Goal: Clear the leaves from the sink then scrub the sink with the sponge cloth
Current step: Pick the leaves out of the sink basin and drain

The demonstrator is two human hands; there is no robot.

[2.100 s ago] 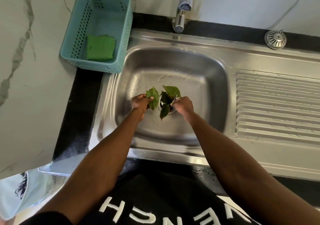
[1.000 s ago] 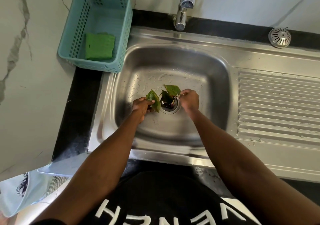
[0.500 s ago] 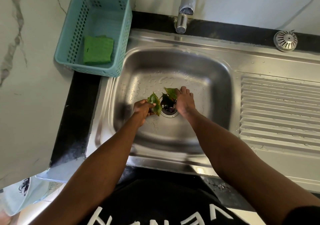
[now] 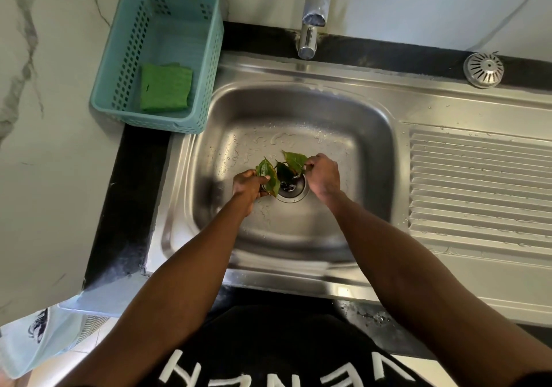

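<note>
- Two hands worked at the drain (image 4: pixel 291 188) in the sink (image 4: pixel 367 147): the left hand (image 4: pixel 248 186), just left of the drain, had its grip pinched on one leaf (image 4: pixel 268 174).
- Right hand (image 4: pixel 322 174), right of the drain, pinched another leaf (image 4: pixel 295 159); a darker leaf (image 4: pixel 285 172) lay over the drain.
- Leaf clearing seemed underway; next, lift all out.
- Farther left of the drain, the sponge cloth (image 4: pixel 166 87) waited in a basket (image 4: pixel 125 58).

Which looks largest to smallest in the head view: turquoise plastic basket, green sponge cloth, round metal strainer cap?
1. Turquoise plastic basket
2. Green sponge cloth
3. Round metal strainer cap

This ranks apparent size only; the wide-angle lens distorts things near the edges.
</note>
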